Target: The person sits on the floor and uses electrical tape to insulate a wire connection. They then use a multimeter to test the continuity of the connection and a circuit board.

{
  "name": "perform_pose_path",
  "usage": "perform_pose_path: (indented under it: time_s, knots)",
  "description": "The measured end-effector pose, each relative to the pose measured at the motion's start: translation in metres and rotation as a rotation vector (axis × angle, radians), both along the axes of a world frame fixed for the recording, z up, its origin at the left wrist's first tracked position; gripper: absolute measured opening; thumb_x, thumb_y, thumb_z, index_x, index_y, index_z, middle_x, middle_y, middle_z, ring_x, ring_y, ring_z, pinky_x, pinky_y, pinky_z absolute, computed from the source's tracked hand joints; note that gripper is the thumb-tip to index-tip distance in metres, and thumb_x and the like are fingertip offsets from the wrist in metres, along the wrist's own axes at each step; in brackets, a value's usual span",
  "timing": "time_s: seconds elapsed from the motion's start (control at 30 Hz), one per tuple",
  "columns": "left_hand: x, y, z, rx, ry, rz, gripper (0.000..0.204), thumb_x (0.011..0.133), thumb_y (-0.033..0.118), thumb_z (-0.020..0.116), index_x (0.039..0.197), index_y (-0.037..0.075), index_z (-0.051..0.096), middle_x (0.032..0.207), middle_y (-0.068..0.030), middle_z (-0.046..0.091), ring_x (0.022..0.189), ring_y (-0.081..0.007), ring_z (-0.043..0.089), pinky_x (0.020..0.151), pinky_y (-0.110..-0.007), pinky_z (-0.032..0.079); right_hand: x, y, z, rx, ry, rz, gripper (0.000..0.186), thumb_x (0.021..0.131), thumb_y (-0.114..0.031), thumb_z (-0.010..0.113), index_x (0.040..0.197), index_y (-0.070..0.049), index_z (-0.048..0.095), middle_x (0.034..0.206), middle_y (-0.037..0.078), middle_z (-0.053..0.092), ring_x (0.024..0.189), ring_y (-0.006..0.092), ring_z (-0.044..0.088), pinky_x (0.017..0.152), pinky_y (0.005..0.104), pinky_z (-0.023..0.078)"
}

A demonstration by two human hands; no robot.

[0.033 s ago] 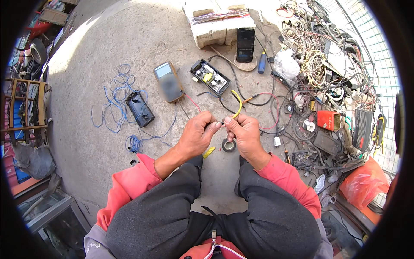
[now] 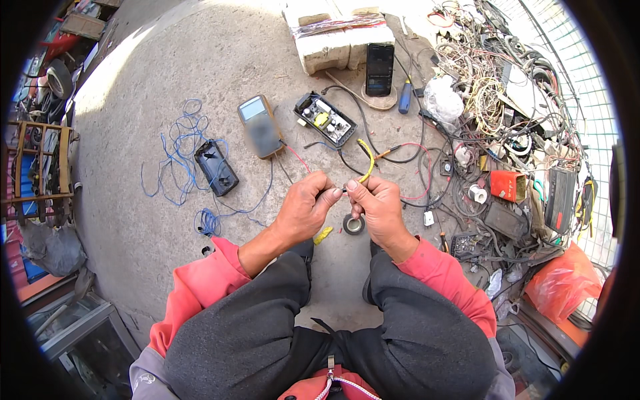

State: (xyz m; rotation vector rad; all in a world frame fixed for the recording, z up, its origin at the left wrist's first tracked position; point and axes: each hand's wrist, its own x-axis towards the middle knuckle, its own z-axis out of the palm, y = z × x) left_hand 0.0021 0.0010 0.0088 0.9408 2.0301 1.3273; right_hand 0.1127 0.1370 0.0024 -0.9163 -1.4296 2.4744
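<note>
I squat on a concrete floor with both hands raised in front of my knees. My right hand [image 2: 379, 205] pinches the lower end of a yellow wire [image 2: 367, 159] that curves up and away from my fingertips. My left hand [image 2: 303, 205] pinches a thin dark wire end that meets the yellow wire right between my thumbs. A roll of black tape [image 2: 353, 225] lies on the floor just under my hands. Beside it lies a short yellow scrap [image 2: 323, 235].
A grey multimeter [image 2: 260, 125] with red and black leads, an open circuit box [image 2: 325, 119] and a black case [image 2: 216, 167] on loose blue wire [image 2: 179, 155] lie ahead. A phone [image 2: 380, 69] leans on white foam blocks [image 2: 337, 40]. Tangled cables [image 2: 507, 100] and an orange bag [image 2: 563, 280] fill the right.
</note>
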Motion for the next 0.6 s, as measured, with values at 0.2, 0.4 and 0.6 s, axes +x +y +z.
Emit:
perform_pose_path:
  time_s: [0.2, 0.4, 0.6]
  knots:
    - [-0.0018, 0.0004, 0.0021, -0.032, -0.027, 0.01, 0.02, 0.088, 0.013, 0.067, 0.079, -0.002, 0.058, 0.072, -0.0141, 0.054, 0.065, -0.0268, 0.054, 0.06, -0.038, 0.042, 0.0002, 0.0002, -0.0013, -0.007, -0.002, 0.003, 0.021, 0.093, -0.019, 0.068, 0.083, 0.0, 0.065, 0.066, 0.0, 0.056, 0.053, 0.0055, 0.049, 0.048, 0.0209, 0.042]
    - [-0.0016, -0.0008, -0.0012, 0.013, -0.029, -0.007, 0.017, 0.091, 0.012, 0.063, 0.082, -0.002, 0.058, 0.073, -0.0132, 0.053, 0.067, -0.0261, 0.053, 0.062, -0.037, 0.042, 0.0002, 0.0004, -0.0023, -0.005, -0.001, -0.002, 0.022, 0.093, -0.02, 0.068, 0.083, 0.0, 0.064, 0.065, -0.001, 0.055, 0.053, 0.0058, 0.049, 0.048, 0.021, 0.042]
    - [0.0, -0.0031, -0.0068, 0.038, -0.073, 0.018, 0.012, 0.092, 0.008, 0.06, 0.085, -0.002, 0.059, 0.075, -0.0122, 0.052, 0.07, -0.0242, 0.052, 0.065, -0.035, 0.042, 0.0, 0.0012, 0.0004, -0.078, -0.001, -0.021, 0.029, 0.097, -0.025, 0.062, 0.091, 0.003, 0.065, 0.072, 0.004, 0.058, 0.056, 0.0077, 0.05, 0.049, 0.0223, 0.043]
